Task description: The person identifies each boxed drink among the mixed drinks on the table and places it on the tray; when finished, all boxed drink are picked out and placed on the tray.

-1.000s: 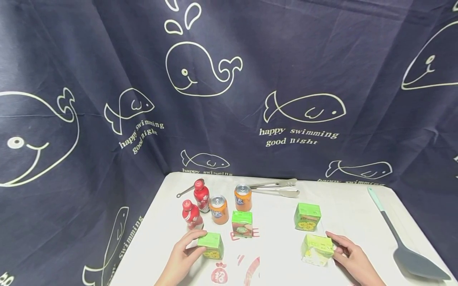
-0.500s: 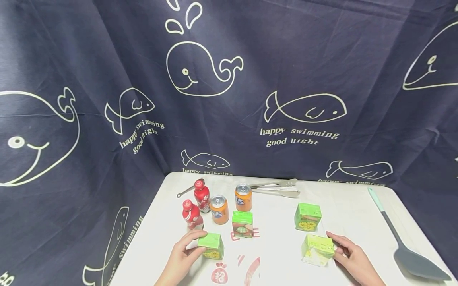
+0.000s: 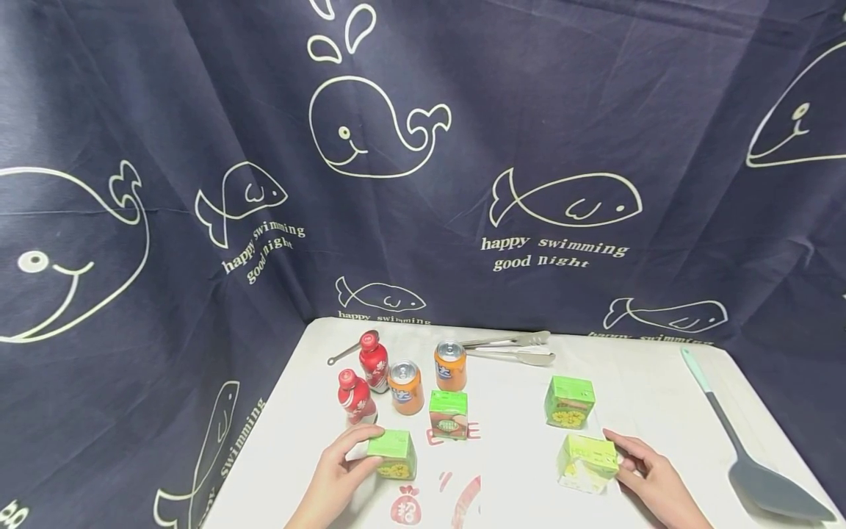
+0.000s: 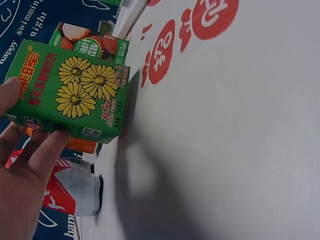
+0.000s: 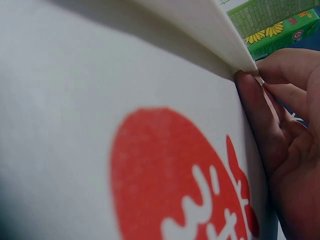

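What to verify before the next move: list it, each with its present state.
1. Left grip holding left flower box: ok, between thumb and fingers.
2. Right grip holding pale box: ok, at its edge; firmness cannot tell.
3. Both cans upright: ok.
4. Spatula apart from right grip: ok.
5. Left grip clear of front bottle: cannot tell.
6. Left flower box off table: cannot tell.

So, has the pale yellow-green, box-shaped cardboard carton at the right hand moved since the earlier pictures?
No: in the head view, the carton shows no visible shift either way against the dark-grey, mint-handled plastic spatula.
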A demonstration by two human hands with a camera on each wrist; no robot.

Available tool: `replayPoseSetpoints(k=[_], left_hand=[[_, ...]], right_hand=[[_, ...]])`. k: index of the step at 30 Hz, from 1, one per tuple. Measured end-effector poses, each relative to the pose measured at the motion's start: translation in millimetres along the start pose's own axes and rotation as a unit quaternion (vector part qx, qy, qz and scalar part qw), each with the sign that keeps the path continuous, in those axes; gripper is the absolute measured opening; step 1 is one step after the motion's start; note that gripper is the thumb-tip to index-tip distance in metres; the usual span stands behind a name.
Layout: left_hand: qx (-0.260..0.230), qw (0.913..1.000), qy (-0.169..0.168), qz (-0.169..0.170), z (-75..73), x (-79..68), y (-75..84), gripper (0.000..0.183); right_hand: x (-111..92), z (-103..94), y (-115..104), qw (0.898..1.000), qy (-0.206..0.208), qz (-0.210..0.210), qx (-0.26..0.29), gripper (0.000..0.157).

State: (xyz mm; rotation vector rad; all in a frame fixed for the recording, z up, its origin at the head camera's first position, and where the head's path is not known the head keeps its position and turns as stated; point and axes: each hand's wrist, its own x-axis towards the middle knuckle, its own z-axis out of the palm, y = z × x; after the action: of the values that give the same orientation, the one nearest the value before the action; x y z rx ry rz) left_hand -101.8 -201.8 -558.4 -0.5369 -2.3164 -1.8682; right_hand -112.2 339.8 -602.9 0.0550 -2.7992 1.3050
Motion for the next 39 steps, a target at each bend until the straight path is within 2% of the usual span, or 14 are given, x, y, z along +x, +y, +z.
replayPoseSetpoints(k=[15, 21, 28, 36, 39], left_hand=[[-0.02, 0.9993, -0.013, -0.028, 13.2, 9.7, 10.9, 0.037], [-0.018, 0.9995, -0.022, -0.014, 20.3, 14.3, 14.8, 0.037], [-0.043, 0.9982, -0.041, 0.004, 32.1, 25.0, 21.8, 0.038], [-0.041, 0.9975, -0.058, -0.01, 48.6, 37.8, 34.6, 0.037], [-0.043, 0.9971, -0.062, 0.012, 55.4, 42.4, 35.3, 0.037]], right_hand=[[-1, -1.9, -3, 1.0, -0.005, 0.005, -0.002, 0.051], [-1, -1.3, -2, 1.0, 0.0, -0.003, 0.002, 0.051], [-1, -1.0, -3, 1.0, 0.004, -0.007, 0.0, 0.05], [-1, -1.8, -3, 1.0, -0.003, 0.003, 0.004, 0.051], [-1, -1.4, -4, 1.0, -0.003, 0.006, 0.002, 0.051]])
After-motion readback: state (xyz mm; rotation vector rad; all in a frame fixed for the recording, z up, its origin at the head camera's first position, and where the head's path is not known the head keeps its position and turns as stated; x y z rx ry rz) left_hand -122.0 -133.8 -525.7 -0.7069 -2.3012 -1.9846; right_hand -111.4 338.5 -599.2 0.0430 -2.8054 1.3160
